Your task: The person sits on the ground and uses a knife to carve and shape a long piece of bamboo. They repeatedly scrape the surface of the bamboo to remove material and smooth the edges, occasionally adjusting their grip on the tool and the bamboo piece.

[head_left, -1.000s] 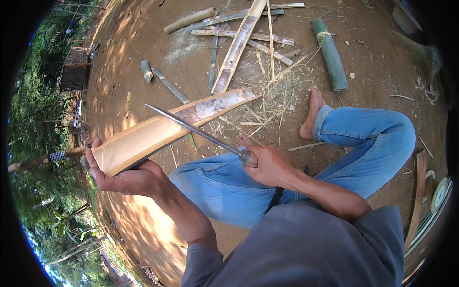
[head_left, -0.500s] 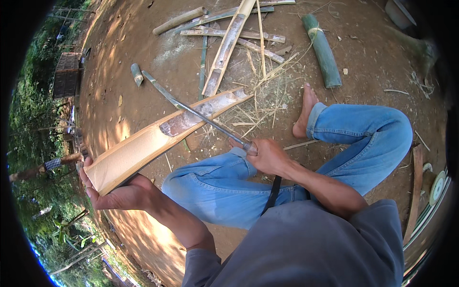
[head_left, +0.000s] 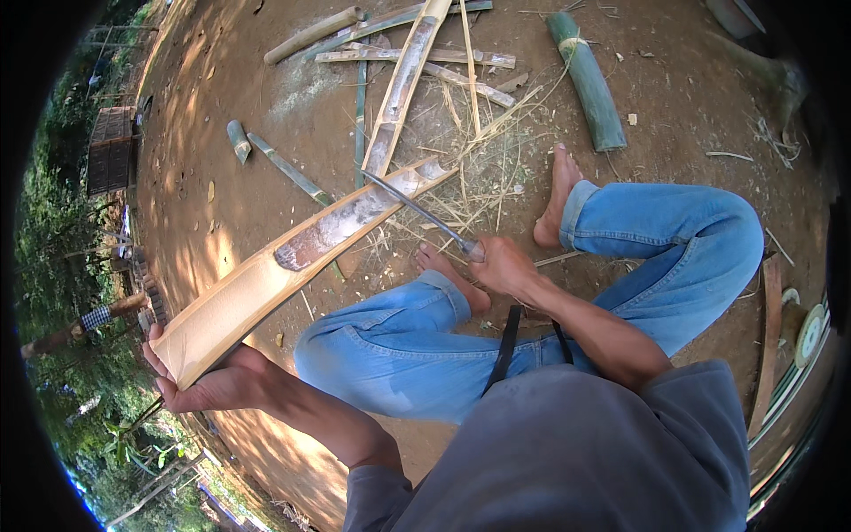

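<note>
Bamboo trough in the head view, split lengthwise — held aslant, with its near end at lower left and its far end up toward the middle. Looks smooth and pale inside along the near half, whitish and dark-stained along the far half. Grasped at the near end by the left hand, cupped partly open, with palm beneath and fingers curled round the end. Closed in a fist on the other side, the right hand, wrapped round the handle of a slim metal knife. Extends with its blade up and leftward across the far half of the trough; cannot tell whether touching or just above. Lying beyond, on brown soil: a long split bamboo length, a thin pale strip beside it and a scatter of shavings. Farther right, a thick green bamboo section; to the left, a short green offcut near a narrow green strip. Folded below the hands, legs in blue jeans — bare feet on the ground. Set at far right, a brown plank beside a round pale disc.
</note>
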The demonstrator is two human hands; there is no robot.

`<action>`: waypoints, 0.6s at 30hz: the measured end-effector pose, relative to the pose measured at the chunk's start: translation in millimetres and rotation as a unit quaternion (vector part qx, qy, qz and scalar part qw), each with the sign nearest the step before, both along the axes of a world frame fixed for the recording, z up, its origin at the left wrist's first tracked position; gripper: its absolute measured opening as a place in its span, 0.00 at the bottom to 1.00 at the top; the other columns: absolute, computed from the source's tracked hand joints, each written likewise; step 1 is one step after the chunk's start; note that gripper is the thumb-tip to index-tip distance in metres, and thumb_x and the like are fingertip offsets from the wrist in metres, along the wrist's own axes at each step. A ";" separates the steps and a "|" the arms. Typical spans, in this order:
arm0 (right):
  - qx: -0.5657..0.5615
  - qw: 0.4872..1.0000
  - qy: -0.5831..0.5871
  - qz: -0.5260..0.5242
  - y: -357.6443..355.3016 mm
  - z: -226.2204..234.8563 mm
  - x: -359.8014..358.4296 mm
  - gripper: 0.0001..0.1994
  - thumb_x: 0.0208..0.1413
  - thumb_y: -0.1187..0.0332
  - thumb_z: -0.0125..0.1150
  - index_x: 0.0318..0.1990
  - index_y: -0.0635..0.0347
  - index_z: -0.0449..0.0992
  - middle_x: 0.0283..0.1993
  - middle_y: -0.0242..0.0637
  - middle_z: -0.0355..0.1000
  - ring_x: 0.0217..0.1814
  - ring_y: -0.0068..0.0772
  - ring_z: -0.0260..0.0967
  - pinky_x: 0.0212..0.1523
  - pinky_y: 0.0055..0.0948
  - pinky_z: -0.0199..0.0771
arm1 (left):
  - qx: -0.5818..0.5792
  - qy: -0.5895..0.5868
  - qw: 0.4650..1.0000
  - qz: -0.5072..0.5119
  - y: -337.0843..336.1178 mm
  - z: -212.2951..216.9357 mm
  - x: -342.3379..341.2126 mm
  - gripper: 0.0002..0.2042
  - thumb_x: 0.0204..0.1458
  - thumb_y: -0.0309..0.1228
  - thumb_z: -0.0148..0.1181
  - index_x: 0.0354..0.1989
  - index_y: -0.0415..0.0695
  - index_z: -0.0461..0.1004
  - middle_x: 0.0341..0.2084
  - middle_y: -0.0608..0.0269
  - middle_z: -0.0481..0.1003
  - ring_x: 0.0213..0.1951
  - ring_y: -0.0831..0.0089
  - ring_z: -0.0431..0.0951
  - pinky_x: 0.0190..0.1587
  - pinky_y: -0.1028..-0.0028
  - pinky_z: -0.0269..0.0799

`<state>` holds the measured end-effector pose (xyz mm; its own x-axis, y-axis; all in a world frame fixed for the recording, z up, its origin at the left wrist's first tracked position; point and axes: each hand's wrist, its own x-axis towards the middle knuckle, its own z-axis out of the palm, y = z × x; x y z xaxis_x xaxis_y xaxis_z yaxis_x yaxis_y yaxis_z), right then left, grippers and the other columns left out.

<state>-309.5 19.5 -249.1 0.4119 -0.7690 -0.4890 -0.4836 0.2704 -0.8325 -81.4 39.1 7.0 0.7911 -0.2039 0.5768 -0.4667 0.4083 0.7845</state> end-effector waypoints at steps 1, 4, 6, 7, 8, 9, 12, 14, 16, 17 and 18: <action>-0.029 0.999 -0.007 0.022 2.2 2.9 2.2 0.14 0.49 0.63 0.58 0.33 0.68 0.76 0.29 0.60 0.73 0.33 0.61 0.74 0.35 0.48 0.73 | -0.015 0.013 1.000 0.011 -0.6 1.6 0.4 0.26 0.54 0.49 0.40 0.48 0.37 0.69 0.42 0.56 0.71 0.47 0.64 0.72 0.53 0.61 0.69; -0.036 0.999 -0.026 0.012 14.9 -0.2 0.7 0.14 0.48 0.63 0.59 0.31 0.68 0.76 0.28 0.59 0.74 0.34 0.60 0.74 0.35 0.48 0.73 | -0.019 -0.014 1.000 0.005 -1.7 -1.9 6.0 0.26 0.54 0.48 0.40 0.48 0.37 0.69 0.43 0.55 0.71 0.49 0.63 0.72 0.54 0.60 0.69; 0.024 0.999 0.027 -0.036 3.3 -44.3 -1.5 0.12 0.46 0.64 0.60 0.31 0.67 0.75 0.27 0.58 0.72 0.32 0.59 0.74 0.34 0.46 0.71 | -0.007 -0.014 1.000 -0.003 -2.4 0.8 9.0 0.27 0.54 0.48 0.40 0.49 0.36 0.68 0.45 0.54 0.71 0.50 0.61 0.71 0.56 0.59 0.68; 0.037 0.996 0.074 -0.032 -8.0 -56.0 -7.9 0.12 0.46 0.65 0.59 0.31 0.67 0.75 0.28 0.59 0.73 0.33 0.59 0.74 0.35 0.46 0.71 | -0.003 -0.011 1.000 0.006 -2.0 0.6 9.4 0.27 0.54 0.48 0.40 0.49 0.36 0.68 0.45 0.54 0.71 0.50 0.61 0.71 0.56 0.59 0.68; 0.026 0.998 0.057 -0.031 -7.0 -50.5 -5.8 0.12 0.47 0.65 0.59 0.31 0.68 0.75 0.28 0.59 0.73 0.34 0.59 0.74 0.35 0.46 0.71 | 0.002 -0.007 1.000 0.017 -1.7 -2.0 13.0 0.27 0.54 0.48 0.39 0.49 0.36 0.68 0.45 0.55 0.71 0.51 0.62 0.71 0.56 0.59 0.68; 0.020 0.999 0.042 -0.021 0.6 -36.7 -7.2 0.12 0.47 0.65 0.59 0.32 0.68 0.76 0.29 0.60 0.73 0.34 0.59 0.74 0.36 0.47 0.71 | -0.009 0.009 1.000 0.007 4.3 -0.7 14.4 0.27 0.54 0.48 0.39 0.49 0.36 0.68 0.45 0.55 0.70 0.50 0.62 0.71 0.56 0.59 0.68; -0.005 0.999 0.048 -0.014 8.5 -58.6 -3.7 0.14 0.49 0.63 0.58 0.34 0.69 0.77 0.32 0.61 0.73 0.37 0.58 0.74 0.38 0.48 0.71 | -0.014 0.000 1.000 0.002 -1.2 0.3 17.2 0.26 0.54 0.48 0.38 0.48 0.36 0.69 0.44 0.55 0.71 0.50 0.63 0.71 0.55 0.59 0.68; 0.026 0.995 0.086 -0.045 -1.1 -94.4 -6.1 0.16 0.50 0.61 0.58 0.34 0.71 0.78 0.34 0.63 0.74 0.41 0.59 0.75 0.41 0.49 0.73 | -0.013 0.006 1.000 -0.010 -1.1 1.1 28.1 0.26 0.56 0.47 0.37 0.47 0.36 0.70 0.42 0.55 0.72 0.48 0.63 0.72 0.53 0.61 0.69; 0.058 0.990 0.120 -0.045 -11.5 -106.0 -22.7 0.18 0.51 0.62 0.57 0.35 0.74 0.77 0.34 0.65 0.73 0.42 0.61 0.75 0.42 0.49 0.73 | -0.014 0.009 1.000 -0.006 2.6 -2.6 46.5 0.27 0.56 0.47 0.37 0.46 0.35 0.71 0.41 0.55 0.72 0.46 0.63 0.73 0.53 0.61 0.70; 0.068 0.988 0.133 -0.045 -9.9 -111.4 -30.1 0.18 0.51 0.61 0.57 0.35 0.74 0.77 0.34 0.65 0.73 0.42 0.61 0.75 0.42 0.49 0.73 | -0.008 0.007 1.000 -0.010 3.7 -3.6 51.8 0.27 0.56 0.48 0.37 0.47 0.35 0.71 0.41 0.55 0.72 0.46 0.62 0.73 0.52 0.62 0.70; 0.078 0.985 0.147 -0.044 -7.6 -116.5 -34.4 0.19 0.51 0.61 0.57 0.35 0.75 0.77 0.34 0.66 0.73 0.42 0.61 0.75 0.42 0.49 0.73 | -0.001 0.006 1.000 -0.014 4.0 -4.4 57.5 0.27 0.56 0.48 0.37 0.47 0.35 0.71 0.41 0.54 0.73 0.46 0.62 0.73 0.52 0.62 0.70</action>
<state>-343.9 11.9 -365.7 0.1700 -0.7014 -0.6922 -0.6665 0.4356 -0.6051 -23.9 43.1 2.5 0.7917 -0.2244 0.5682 -0.4465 0.4223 0.7888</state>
